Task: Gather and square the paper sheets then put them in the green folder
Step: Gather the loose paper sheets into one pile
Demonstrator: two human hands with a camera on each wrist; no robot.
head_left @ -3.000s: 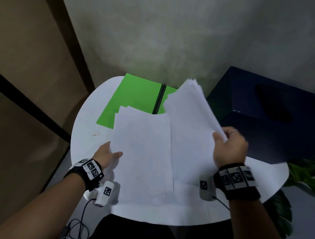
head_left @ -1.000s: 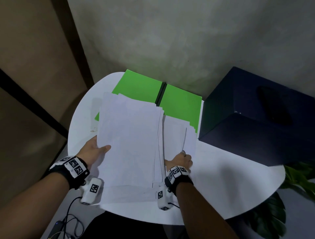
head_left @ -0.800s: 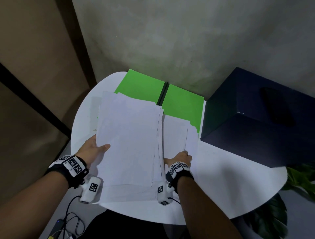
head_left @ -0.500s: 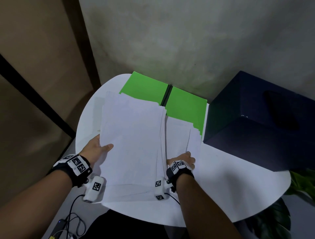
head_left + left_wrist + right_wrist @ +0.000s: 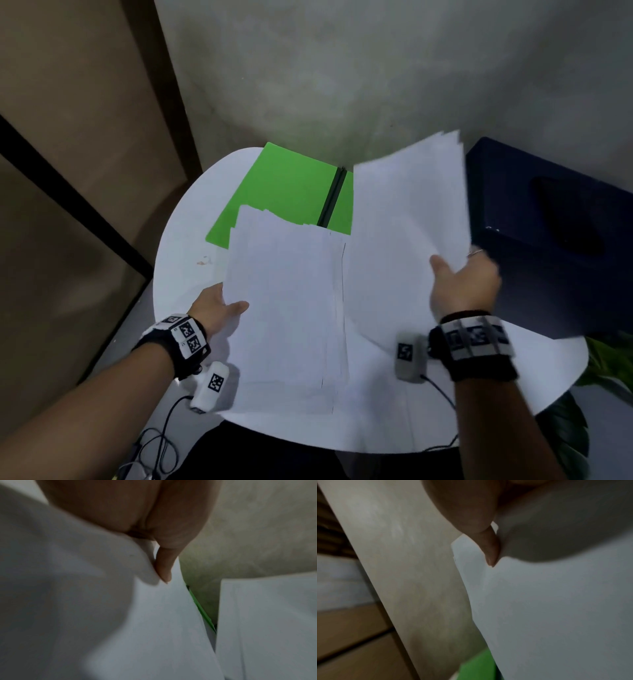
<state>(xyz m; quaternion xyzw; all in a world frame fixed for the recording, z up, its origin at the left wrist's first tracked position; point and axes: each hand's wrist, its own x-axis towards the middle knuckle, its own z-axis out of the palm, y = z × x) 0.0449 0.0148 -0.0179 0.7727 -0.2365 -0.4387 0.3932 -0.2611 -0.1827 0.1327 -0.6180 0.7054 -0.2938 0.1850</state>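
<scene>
Gathering is in hand: the right hand (image 5: 462, 284) pinches a raised batch (image 5: 407, 222) over the folder (image 5: 287, 192), the left hand (image 5: 217, 310) pinches the stack (image 5: 284, 308) just nearer. Next, merge both and square them.

a round white table (image 5: 191, 274) seen from above. an open green folder (image 5: 284, 192) lies flat toward 12 o'clock. the left hand (image 5: 215, 308), at 9 o'clock, grips the edge of a loose stack of white sheets (image 5: 284, 308) overlapping the folder's near edge. the right hand (image 5: 462, 284), at 3 o'clock, grips a second bundle of sheets (image 5: 407, 233), lifted and tilted. a dark blue box (image 5: 555, 240) sits at 2 o'clock.
</scene>
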